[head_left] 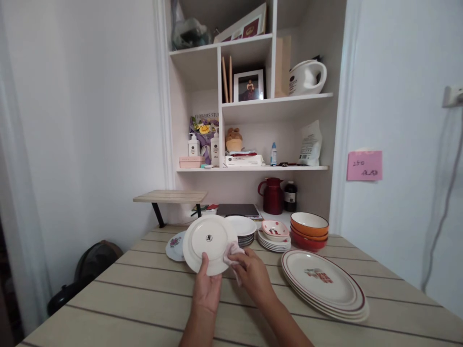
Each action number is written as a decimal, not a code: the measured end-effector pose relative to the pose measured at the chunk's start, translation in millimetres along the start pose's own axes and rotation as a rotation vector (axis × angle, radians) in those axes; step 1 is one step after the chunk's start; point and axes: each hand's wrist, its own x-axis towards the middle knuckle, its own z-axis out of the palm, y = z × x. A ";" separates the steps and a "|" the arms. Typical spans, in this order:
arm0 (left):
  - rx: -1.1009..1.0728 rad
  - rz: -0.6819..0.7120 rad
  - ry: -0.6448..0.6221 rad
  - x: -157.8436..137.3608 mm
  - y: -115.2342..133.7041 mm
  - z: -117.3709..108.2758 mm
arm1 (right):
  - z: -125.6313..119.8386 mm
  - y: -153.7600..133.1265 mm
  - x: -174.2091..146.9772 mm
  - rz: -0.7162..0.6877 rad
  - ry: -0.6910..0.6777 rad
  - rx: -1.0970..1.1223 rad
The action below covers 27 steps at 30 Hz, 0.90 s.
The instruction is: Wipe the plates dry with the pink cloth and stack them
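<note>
A round white plate (197,238) is held up above the table with its underside, marked by a small dark logo, facing me. My left hand (208,289) grips its lower edge, thumb on the near face and the fingers hidden behind. A pale pink cloth (233,253) is bunched in my right hand (253,274), pressed against the plate's right rim. Behind the held plate, a flower-patterned plate (175,246) lies on the table, partly covered. To the right of it stands a stack of plates (244,225) with a white one on top.
On the wooden table (144,294), oval plates (333,279) are stacked at right. Orange and red bowls (309,231) stand behind them, beside small plates topped by a pink bowl (275,229). A red jug (272,195) is at the back, under shelves. A small raised stand (170,196) occupies the back left.
</note>
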 end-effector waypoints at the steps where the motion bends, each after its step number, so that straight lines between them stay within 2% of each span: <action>1: 0.014 0.007 0.000 0.2 -0.6 -0.8 | -0.3 1.5 0.2 0.001 -0.012 -0.009; 4: 0.046 0.022 -0.012 0.2 -1.3 -2.2 | -1.2 5.9 2.1 -0.008 -0.004 -0.008; 7: 0.087 -0.031 -0.039 -2.5 -2.9 0.5 | -8.2 12.3 6.7 0.033 0.140 0.014; 11: 0.183 -0.174 -0.057 -13.3 -10.0 11.5 | -30.6 25.1 14.1 0.104 0.356 -0.010; 16: 0.363 -0.279 -0.036 -29.5 -18.0 23.2 | -52.7 34.5 19.9 0.121 0.463 -0.133; 22: 0.407 -0.311 -0.067 -29.7 -19.9 20.7 | -42.9 22.1 17.7 0.005 0.399 -0.324; 27: 0.387 -0.278 -0.092 -21.8 -22.3 11.6 | -23.7 0.6 10.8 -0.153 0.164 -0.317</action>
